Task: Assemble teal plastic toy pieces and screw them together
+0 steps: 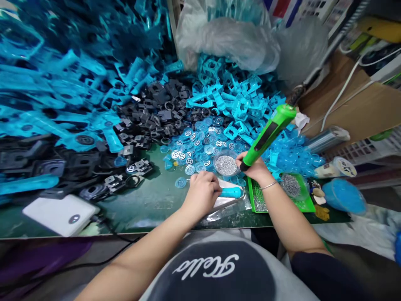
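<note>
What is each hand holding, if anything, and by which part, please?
The left hand holds a blue part by its left end. The right hand is at the lower end of the green tool; whether it grips it cannot be told.

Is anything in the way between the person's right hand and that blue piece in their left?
Nothing tall is visible there; only a few small translucent blue discs lie between right hand and blue piece.
</note>
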`<state>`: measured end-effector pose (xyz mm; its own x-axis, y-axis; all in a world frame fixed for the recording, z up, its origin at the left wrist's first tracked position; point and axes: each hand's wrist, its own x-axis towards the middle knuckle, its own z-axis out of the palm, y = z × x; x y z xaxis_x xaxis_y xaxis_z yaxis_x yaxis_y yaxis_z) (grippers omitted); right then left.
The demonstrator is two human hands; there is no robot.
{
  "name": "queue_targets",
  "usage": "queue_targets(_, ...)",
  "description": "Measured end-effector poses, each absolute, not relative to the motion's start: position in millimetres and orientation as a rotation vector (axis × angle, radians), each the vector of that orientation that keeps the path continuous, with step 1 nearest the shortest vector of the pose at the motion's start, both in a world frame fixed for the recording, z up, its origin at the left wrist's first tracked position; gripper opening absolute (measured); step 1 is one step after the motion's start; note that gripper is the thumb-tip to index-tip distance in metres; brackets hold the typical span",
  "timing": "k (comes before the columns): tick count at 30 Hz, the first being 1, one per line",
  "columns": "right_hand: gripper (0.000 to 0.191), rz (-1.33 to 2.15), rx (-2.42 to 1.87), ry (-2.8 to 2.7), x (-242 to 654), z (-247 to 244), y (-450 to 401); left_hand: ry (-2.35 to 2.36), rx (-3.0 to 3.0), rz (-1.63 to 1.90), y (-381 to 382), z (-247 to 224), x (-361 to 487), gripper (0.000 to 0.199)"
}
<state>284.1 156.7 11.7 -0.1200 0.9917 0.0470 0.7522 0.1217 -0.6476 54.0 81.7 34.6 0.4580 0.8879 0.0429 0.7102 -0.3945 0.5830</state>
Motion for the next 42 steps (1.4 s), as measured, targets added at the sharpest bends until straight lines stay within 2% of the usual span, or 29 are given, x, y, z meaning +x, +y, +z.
queue_targets(5,0.014,0.609,-1.826,-1.77,299,22,148,1.372,2.215,0.262,88,38,55,0.006)
queue_targets(7,0.016,0.598,-1.865,-1.722,304,31,136,1.309,2.215,0.182,97,41,51,0.01)
queue_targets(10,0.015,0.721,-1.848,-1.617,296,40,104,1.279,2.262,0.21,125,43,50,0.008)
queue_targets(13,0.007,1.026,-1.613,-1.561,264,37,70,1.388,2.328,0.272,161,39,61,0.021)
queue_targets(15,0.004,1.082,-1.356,-1.711,240,30,53,1.385,2.37,0.241,180,36,73,0.017)
queue_targets(18,0.011,0.865,-1.001,-2.033,217,18,44,1.37,2.402,0.195,192,30,91,0.013)
queue_targets(22,0.016,0.62,-0.831,-2.209,217,7,48,1.384,2.372,0.209,191,24,98,0.016)
queue_targets(29,0.017,0.503,-0.74,-2.307,224,7,49,1.384,2.161,0.477,196,24,84,0.008)
queue_targets(32,0.013,0.365,-0.662,-2.393,231,19,57,1.456,1.979,0.728,190,27,68,0.014)
queue_targets(36,0.033,0.183,-0.984,-1.843,244,48,96,1.514,1.67,1.011,164,26,27,0.019)
queue_targets(39,0.049,0.305,-1.179,-1.474,241,67,130,1.46,1.501,1.088,137,20,-3,0.023)
queue_targets(42,0.044,0.489,-1.163,-1.403,227,71,139,1.398,1.329,1.041,114,12,-15,0.029)
